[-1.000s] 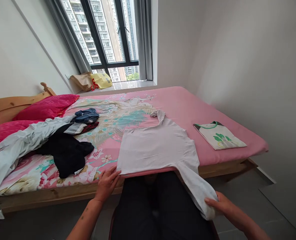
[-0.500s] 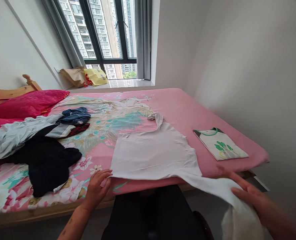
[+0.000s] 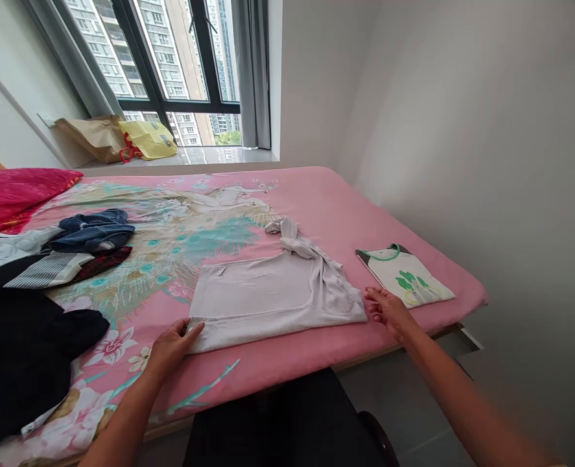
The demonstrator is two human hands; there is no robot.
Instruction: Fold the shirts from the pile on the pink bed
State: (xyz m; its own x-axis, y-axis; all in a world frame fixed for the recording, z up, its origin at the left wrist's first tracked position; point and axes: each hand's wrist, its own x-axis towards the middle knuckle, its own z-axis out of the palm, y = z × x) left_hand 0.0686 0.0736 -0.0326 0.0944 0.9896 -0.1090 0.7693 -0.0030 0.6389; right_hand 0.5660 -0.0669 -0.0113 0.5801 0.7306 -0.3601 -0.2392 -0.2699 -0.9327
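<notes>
Head view: your left hand (image 3: 174, 342) pinches the near corner of the light-grey long-sleeved shirt (image 3: 258, 295), which lies between both hands; your right hand (image 3: 387, 312), relaxed and empty, hovers just beside it. Tugging leftward could unsettle the loosely bunched sleeve (image 3: 327, 280).
</notes>
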